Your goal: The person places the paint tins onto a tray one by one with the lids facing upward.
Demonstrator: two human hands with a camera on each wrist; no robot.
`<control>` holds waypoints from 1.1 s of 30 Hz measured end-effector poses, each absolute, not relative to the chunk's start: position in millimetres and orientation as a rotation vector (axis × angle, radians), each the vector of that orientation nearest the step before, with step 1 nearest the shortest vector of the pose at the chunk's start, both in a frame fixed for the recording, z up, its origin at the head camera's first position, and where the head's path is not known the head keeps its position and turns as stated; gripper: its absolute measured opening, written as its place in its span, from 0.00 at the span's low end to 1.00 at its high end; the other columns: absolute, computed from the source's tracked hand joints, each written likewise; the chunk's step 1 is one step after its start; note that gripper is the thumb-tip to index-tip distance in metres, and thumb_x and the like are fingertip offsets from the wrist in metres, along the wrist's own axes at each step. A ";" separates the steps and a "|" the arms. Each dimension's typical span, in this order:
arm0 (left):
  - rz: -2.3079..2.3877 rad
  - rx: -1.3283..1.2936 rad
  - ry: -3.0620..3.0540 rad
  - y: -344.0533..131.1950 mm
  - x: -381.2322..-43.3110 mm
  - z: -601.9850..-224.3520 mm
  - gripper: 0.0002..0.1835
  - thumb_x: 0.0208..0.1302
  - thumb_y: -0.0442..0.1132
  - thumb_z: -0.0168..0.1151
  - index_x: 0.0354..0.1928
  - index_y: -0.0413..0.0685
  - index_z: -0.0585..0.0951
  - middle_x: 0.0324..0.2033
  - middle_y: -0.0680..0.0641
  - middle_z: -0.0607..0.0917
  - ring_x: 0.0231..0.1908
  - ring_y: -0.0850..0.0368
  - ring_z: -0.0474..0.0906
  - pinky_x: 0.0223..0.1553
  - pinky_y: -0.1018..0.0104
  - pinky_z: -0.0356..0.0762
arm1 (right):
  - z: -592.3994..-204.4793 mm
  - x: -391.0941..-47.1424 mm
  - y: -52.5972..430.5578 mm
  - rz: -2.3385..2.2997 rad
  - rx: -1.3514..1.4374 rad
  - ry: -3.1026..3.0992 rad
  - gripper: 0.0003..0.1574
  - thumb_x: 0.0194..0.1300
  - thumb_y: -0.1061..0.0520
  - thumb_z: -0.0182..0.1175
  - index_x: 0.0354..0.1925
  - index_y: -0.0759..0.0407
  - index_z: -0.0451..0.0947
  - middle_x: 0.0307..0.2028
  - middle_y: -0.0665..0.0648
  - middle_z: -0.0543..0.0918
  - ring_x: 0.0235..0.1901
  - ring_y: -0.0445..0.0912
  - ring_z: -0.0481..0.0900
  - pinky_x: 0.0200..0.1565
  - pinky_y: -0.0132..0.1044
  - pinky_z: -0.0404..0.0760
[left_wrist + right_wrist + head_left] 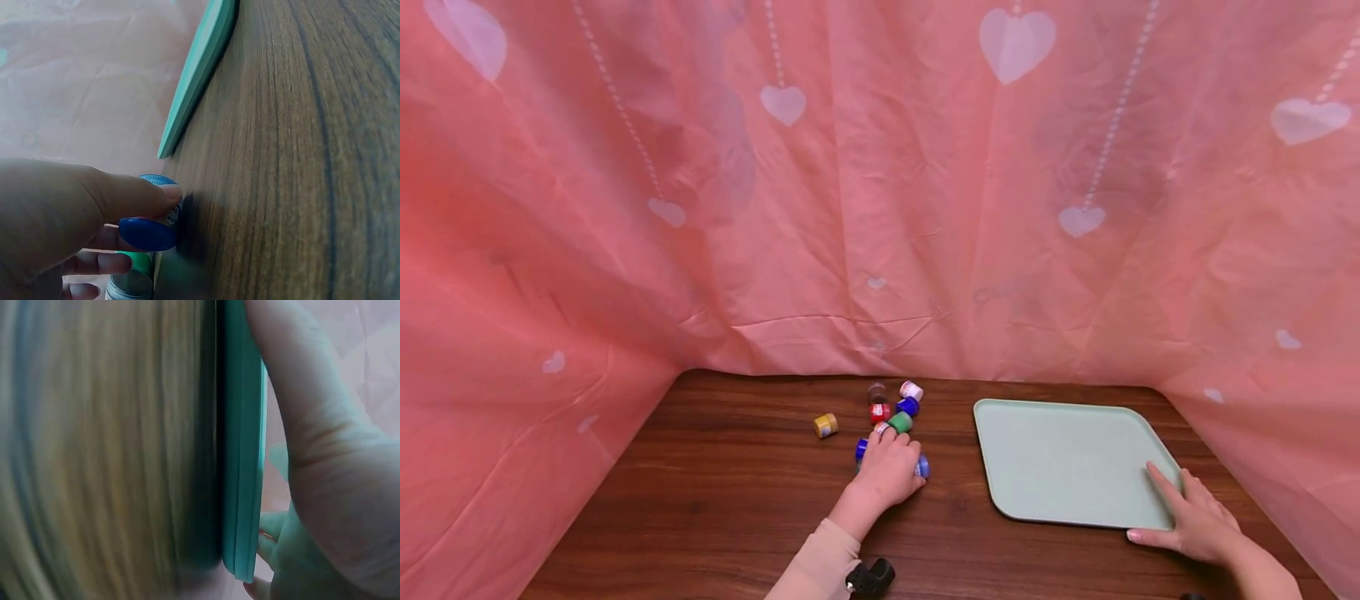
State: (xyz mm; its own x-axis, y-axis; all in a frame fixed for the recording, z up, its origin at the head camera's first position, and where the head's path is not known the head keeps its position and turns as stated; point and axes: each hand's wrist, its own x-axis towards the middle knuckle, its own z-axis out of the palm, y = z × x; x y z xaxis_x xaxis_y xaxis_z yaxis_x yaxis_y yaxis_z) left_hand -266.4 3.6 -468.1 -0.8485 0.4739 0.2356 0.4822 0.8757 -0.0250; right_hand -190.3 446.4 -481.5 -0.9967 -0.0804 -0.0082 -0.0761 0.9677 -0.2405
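My left hand (887, 471) is over the near end of a group of small paint jars. In the left wrist view its thumb lies across a blue paint jar (148, 234), with the other fingers curled behind it. That jar's blue end (922, 467) shows beside the thumb in the head view. Another dark blue jar (861, 450) shows at the hand's left side, and a green jar (901, 422) is just beyond the fingertips. On the right, my right hand (1198, 517) rests with spread fingers at the near right corner of a pale green tray (1060, 467), its thumb along the front rim.
Beyond the left hand lie a red jar (879, 412), a dark brown jar (877, 392), a white jar (912, 390) and a blue jar (907, 406). A yellow jar (825, 425) lies apart to the left. Pink curtains (865, 208) hang around the wooden table (700, 500).
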 end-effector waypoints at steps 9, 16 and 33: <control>-0.102 -0.741 -2.823 0.6 -267.6 -469.3 0.20 0.54 0.56 0.70 0.42 0.52 0.83 0.40 0.51 0.84 0.47 0.51 0.73 0.51 0.49 0.67 | -478.3 -196.5 423.4 -0.399 -0.141 3.131 0.65 0.56 0.32 0.64 0.75 0.61 0.45 0.63 0.87 0.53 0.60 0.84 0.53 0.50 0.79 0.56; -0.166 -0.738 -2.845 -2.5 -269.3 -467.1 0.19 0.55 0.56 0.70 0.42 0.53 0.82 0.40 0.52 0.83 0.46 0.52 0.74 0.49 0.51 0.67 | -473.6 -203.0 414.2 -0.417 -0.090 3.087 0.63 0.56 0.29 0.61 0.75 0.58 0.46 0.66 0.87 0.50 0.64 0.83 0.46 0.53 0.79 0.50; -0.496 -0.740 -2.732 16.0 -280.5 -459.0 0.19 0.59 0.56 0.67 0.48 0.56 0.80 0.44 0.54 0.84 0.46 0.54 0.74 0.50 0.53 0.68 | -468.5 -205.2 414.8 -0.389 -0.059 3.081 0.63 0.55 0.26 0.60 0.72 0.62 0.52 0.66 0.86 0.51 0.65 0.81 0.46 0.54 0.79 0.48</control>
State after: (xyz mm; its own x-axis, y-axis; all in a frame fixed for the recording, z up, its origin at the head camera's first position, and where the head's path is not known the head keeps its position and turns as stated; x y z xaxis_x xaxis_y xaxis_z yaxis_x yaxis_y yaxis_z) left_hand -280.5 16.0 -459.0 -0.8341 0.4350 0.3390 0.5265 0.8112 0.2543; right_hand -205.2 414.8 -468.5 -0.9986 -0.0424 -0.0309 -0.0334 0.9679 -0.2491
